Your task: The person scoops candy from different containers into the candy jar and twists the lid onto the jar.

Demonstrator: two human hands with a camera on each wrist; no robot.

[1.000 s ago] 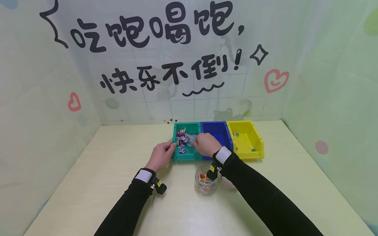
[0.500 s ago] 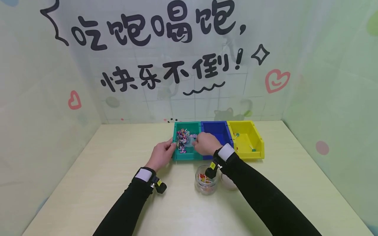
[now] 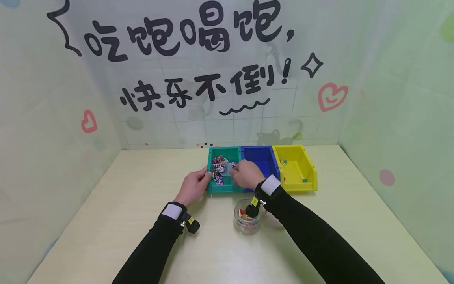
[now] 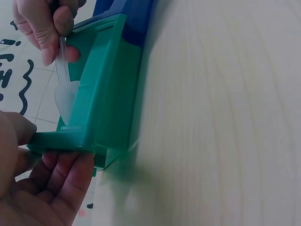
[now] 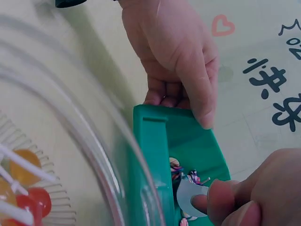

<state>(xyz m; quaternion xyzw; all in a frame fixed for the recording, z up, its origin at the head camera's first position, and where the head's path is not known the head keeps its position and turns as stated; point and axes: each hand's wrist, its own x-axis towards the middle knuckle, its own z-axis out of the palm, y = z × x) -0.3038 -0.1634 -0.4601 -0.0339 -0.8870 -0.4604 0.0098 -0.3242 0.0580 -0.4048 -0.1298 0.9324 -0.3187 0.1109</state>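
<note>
In the head view a green bin (image 3: 227, 189) holds a heap of striped, twisted lollipops (image 3: 220, 165). My left hand (image 3: 192, 187) grips the bin's left wall, thumb inside and fingers outside, as the left wrist view shows. Reaching over the bin's right side, my right hand (image 3: 249, 174) pinches the handle of a translucent plastic spoon (image 4: 64, 96). The spoon's bowl is down in the bin by the lollipops; the right wrist view shows it at their edge. Whether anything lies in the bowl cannot be told.
A blue bin (image 3: 260, 157) and a yellow bin (image 3: 296, 173) with a few small lollipops adjoin the green one. In front stands a clear jar (image 3: 247, 227) of red and orange lollipops. Beside it a pale round thing (image 3: 274, 221) is partly hidden by the right arm.
My right hand and the spoon have shifted only slightly within the green bin, and the lollipops are a little rearranged. My left hand stays on the bin's wall.
</note>
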